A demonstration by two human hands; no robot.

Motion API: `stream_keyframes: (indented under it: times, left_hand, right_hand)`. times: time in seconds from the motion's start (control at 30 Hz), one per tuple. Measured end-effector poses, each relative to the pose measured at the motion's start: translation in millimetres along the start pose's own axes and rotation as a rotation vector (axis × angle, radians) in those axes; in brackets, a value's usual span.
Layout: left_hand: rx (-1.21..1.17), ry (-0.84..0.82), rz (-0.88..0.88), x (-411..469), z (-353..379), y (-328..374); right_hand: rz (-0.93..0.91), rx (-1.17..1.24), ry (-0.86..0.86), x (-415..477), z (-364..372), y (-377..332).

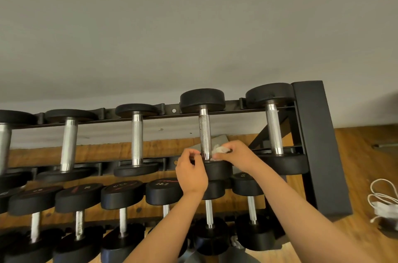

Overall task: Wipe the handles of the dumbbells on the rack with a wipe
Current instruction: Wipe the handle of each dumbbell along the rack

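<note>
Wall: plain grey; fills the view from 9 through 12 to 3 o'clock, behind everything.
Floor: wooden boards; seen through the rack and out toward 3 and 4 o'clock.
Rack: black steel; its thick end post stands at 3 o'clock of my hands; two rails run off toward 9 o'clock.
Top-row dumbbells: black heads, bright knurled handles; they lie across the two rails side by side; five show, the one at 9 o'clock cut by the edge.
Lower-row dumbbells: a second tier toward 6 and 7 o'clock, beneath my forearms; one head reads 22.5.
Dumbbell: the one I am on, second from the post in the top row; far head at 12 o'clock of my hands, near head right under my fingers.
Handle: dull and spotted near the far head; both my hands meet at its near end.
Right hand: at 3 o'clock of the handle; fingers and thumb curled, pinching the wipe.
Left hand: at 9 o'clock of the handle; fingers curled close beside the metal; whether they grip the handle, a corner of the wipe or nothing, I cannot tell.
Cord: white loops on the floor at 4 o'clock; well apart from the rack.
Wipe: white, crumpled; bunched in my right hand, touching the handle just above the near head.
</note>
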State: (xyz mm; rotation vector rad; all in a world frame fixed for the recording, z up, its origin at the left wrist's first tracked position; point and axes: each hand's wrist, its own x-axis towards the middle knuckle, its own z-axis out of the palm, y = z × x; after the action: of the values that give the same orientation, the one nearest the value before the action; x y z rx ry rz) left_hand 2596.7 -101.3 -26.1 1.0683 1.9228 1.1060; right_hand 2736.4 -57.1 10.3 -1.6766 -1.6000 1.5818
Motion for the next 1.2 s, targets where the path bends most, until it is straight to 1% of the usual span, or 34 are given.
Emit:
stream_keyframes:
  times: [0.07,0.1,0.2,0.27,0.43,0.6,0.7,0.77,0.9,0.93,1.07,1.2]
  left_hand:
    - [-0.017,-0.051,-0.028,2,-3,-1]
    - [-0.036,-0.103,-0.037,4,-6,-3]
    - [-0.11,-0.313,-0.052,9,-20,-14]
    - [-0.127,-0.415,-0.033,8,-31,-17]
    - [-0.131,-0.544,-0.031,11,-42,-17]
    - [-0.031,-0.553,0.055,13,-42,-18]
    - [-0.005,-0.578,0.074,17,-43,-24]
    - [-0.002,-0.591,0.083,18,-43,-25]
    - [0.005,-0.585,0.078,14,-45,-19]
    - [0.003,-0.588,0.078,15,-46,-20]
    - [0.029,-0.616,0.09,17,-46,-21]
    - [0.031,-0.578,0.114,13,-46,-19]
  right_hand:
    - [-0.044,0.063,0.049,-15,3,-1]
    - [-0.075,0.054,0.099,-23,6,0]
    - [-0.169,-0.062,0.299,-42,17,7]
    - [-0.221,-0.072,0.389,-53,24,11]
    - [-0.29,-0.091,0.449,-66,45,9]
    - [-0.329,-0.171,0.508,-54,59,3]
    - [-0.315,-0.197,0.484,-61,66,10]
    - [-0.296,-0.153,0.457,-68,64,13]
    - [-0.258,-0.035,0.603,-55,48,4]
    - [-0.259,-0.028,0.605,-56,49,3]
    - [-0.259,0.012,0.527,-67,57,16]
    - [-0.183,0.162,0.6,-57,45,17]
